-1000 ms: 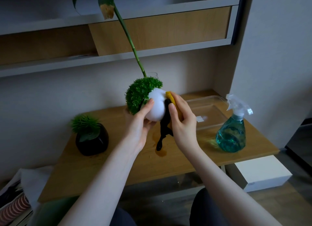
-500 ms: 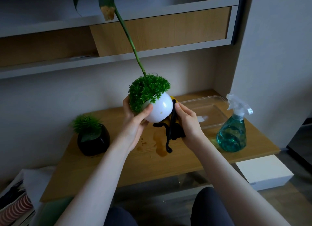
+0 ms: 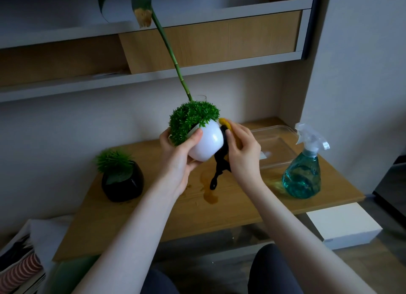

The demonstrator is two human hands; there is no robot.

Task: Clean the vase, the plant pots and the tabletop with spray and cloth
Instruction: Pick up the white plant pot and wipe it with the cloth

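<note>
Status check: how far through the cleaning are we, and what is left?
Nothing is clearly finished. In hand: the left hand holds the white pot off the tabletop while the right hand rubs the cloth on its side. Left: the black pot, wet patches on the tabletop. The vase's state cannot be judged.

white pot [image 3: 206,143]: smooth glossy ceramic-looking shell with a bright highlight, topped with fine plastic-looking green tufts; black pot [image 3: 123,187] glossy and dark too. cloth [image 3: 220,164] is soft fabric, yellow at the top and black where it hangs limp; tabletop [image 3: 241,203] is matt wood-grain with a shiny wet puddle [image 3: 211,198]. spray bottle [image 3: 304,177] is clear teal-tinted plastic with a translucent trigger head, clear plastic tray [image 3: 279,148] is smooth and see-through, shelf fronts [image 3: 208,40] are matt wood-look panels in grey frames.
</note>
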